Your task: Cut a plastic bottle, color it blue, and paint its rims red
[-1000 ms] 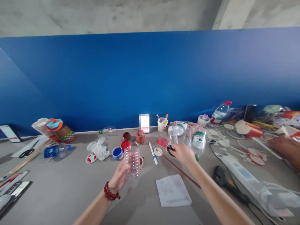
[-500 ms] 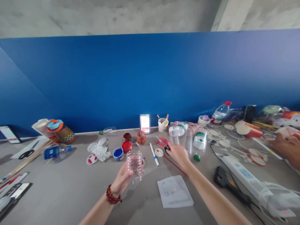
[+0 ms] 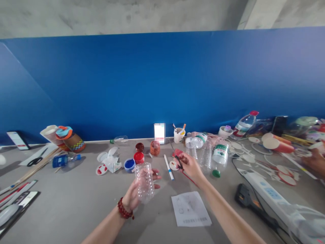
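My left hand point(image 3: 135, 193), with a red bead bracelet at the wrist, holds a clear ribbed plastic bottle piece point(image 3: 145, 181); its fingers show behind and to the right of the plastic. My right hand point(image 3: 190, 165) grips dark-handled scissors point(image 3: 179, 162), their blades pointing up and left over a red item on the table. Left of the right hand lie a white marker point(image 3: 168, 166) with a blue end and a small white disc point(image 3: 173, 165). Open jars of blue paint point(image 3: 129, 164) and red paint point(image 3: 138, 157) stand just beyond the bottle piece.
A printed paper sheet point(image 3: 191, 208) lies between my forearms. To the right are a glue gun point(image 3: 250, 200), a power strip point(image 3: 269, 191), bottles and paper scraps. A phone point(image 3: 159, 133) stands against the blue partition point(image 3: 152, 81). Another person's hand point(image 3: 316, 162) is at far right.
The scissors have been lifted slightly and turned in my right hand. My left fingers have spread a little behind the bottle piece, which has tilted. The whole view has shifted slightly.
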{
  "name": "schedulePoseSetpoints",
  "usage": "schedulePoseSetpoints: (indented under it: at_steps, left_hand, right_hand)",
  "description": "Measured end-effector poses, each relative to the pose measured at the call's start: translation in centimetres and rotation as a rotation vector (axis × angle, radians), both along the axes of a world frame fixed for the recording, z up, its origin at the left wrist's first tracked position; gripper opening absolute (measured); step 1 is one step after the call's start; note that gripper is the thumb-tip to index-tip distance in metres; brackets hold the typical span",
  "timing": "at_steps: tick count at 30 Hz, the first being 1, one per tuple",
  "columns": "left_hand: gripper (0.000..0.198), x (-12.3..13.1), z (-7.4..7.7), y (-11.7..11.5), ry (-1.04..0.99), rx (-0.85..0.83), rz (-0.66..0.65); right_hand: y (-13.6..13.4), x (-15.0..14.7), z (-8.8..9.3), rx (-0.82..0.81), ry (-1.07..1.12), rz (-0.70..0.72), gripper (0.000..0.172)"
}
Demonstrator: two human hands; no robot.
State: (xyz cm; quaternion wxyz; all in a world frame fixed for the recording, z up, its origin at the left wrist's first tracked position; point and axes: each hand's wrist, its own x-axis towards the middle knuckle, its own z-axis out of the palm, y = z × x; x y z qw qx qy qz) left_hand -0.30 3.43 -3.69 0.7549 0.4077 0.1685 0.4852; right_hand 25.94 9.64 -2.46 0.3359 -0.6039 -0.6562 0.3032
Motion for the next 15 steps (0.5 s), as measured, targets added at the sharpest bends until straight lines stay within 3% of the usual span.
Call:
schedulePoseSetpoints:
  at_steps: [4, 8, 15]
  left_hand:
    - [0.067, 0.2, -0.2, 0.1, -0.116, -0.076, -0.084]
    - [0.072, 0.7, 0.0, -0.2, -0.179, -0.061, -0.191]
    - [0.080, 1.2, 1.1, -0.6, -0.191, 0.030, -0.249]
  right_hand:
    - [-2.6, -1.9, 0.3, -0.001, 0.243, 0.081, 0.042]
    - [-4.8, -2.7, 0.1, 0.052, 0.483, 0.105, 0.036]
    - [-5.5, -1.9, -0.1, 0.278, 0.344, 0.001, 0.036]
